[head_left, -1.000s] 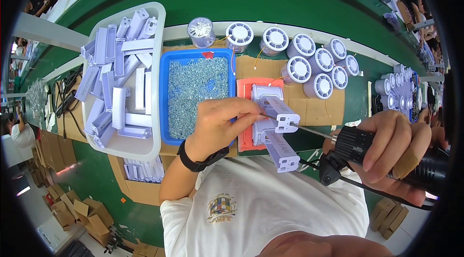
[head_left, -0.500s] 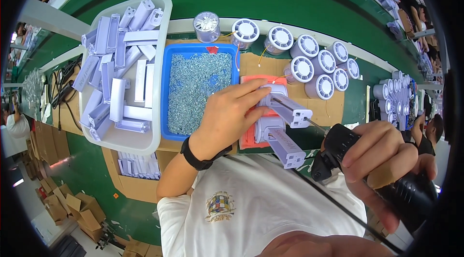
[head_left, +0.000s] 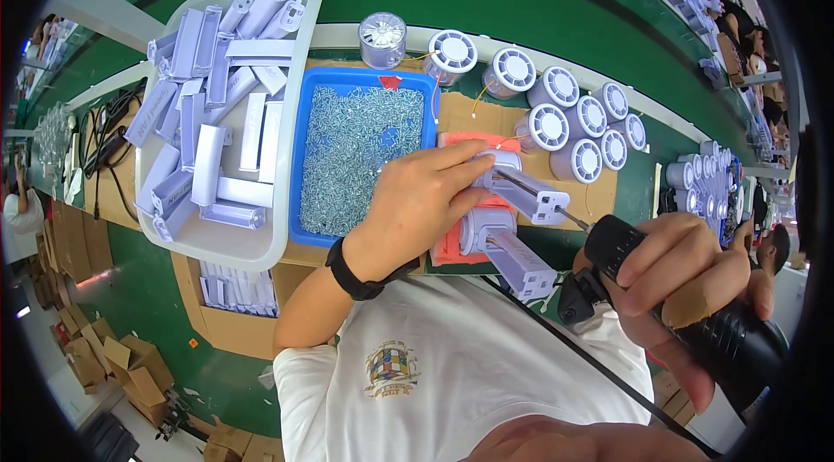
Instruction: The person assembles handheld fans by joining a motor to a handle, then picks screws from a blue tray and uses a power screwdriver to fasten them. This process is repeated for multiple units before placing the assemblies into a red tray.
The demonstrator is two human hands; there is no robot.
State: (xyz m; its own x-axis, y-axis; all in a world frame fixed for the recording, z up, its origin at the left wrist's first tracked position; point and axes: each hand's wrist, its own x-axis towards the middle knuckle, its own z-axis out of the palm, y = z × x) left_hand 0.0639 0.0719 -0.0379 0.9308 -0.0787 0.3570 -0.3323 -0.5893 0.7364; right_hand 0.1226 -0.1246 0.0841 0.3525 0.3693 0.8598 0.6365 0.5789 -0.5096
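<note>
My right hand (head_left: 682,275) is wrapped around a black electric screwdriver (head_left: 734,345). Its thin bit (head_left: 573,219) runs into the end of a lavender plastic handle (head_left: 532,198), and the tip is hidden inside. At that handle's far end, my left hand (head_left: 415,201) grips the round lavender base (head_left: 502,159) between thumb and fingers. A second lavender handle (head_left: 521,262) with its own round base (head_left: 478,227) lies just nearer to me. Both bases rest on a red-orange holder (head_left: 450,247).
Left of my left hand are a blue tray (head_left: 306,158) of small screws and a white bin (head_left: 300,53) of lavender handles. Several round fan units (head_left: 549,126) with wires stand at the back right. A black cord (head_left: 591,353) crosses before my shirt.
The view has shifted slightly, so the bin and tray sit a little differently in it. Both hands keep their grips, and the screwdriver bit is still in the same handle.
</note>
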